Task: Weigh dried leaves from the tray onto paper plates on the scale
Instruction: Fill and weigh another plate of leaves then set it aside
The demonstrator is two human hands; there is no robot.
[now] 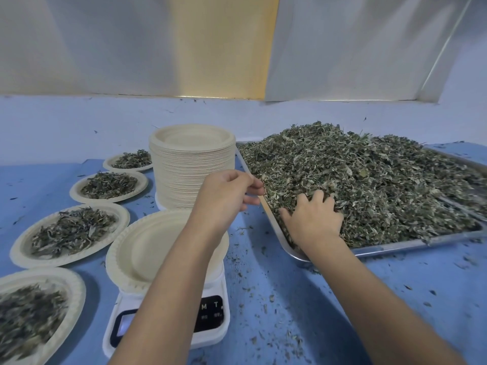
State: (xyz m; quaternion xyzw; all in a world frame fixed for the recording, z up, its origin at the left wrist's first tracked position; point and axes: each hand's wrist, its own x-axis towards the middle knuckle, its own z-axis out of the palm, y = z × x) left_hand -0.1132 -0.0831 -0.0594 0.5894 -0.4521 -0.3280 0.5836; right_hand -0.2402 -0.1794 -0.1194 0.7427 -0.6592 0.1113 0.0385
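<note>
1. The dried leaves [369, 180] lie heaped in the metal tray [395, 245], at 2 o'clock from the scale [210, 325]. The heap's crest sits toward the tray's 12 o'clock side.
2. They look light, brittle and loose. A handful will likely shed crumbs, as the flecks on the blue worktop [316, 299] suggest, so a cupped scoop from the heap's edge seems safer than a hard squeeze.
3. The right hand [313, 219] is sunk in the heap's 7 o'clock corner, with its fingers curled into the leaves around a handful.
4. The left hand [226, 191] hovers at the tray's 9 o'clock rim with its fingers curled. Whether it pinches leaves, rim or nothing cannot be told.
5. The leaves share no heading, and the flakes point every way. The tray's left rim runs from 5 toward 11 o'clock. Its long axis seems to run from 9 to 3 o'clock, though the right end is cut off.
6. An empty paper plate [158, 248] rests on the scale, at 8 o'clock from the tray.
</note>
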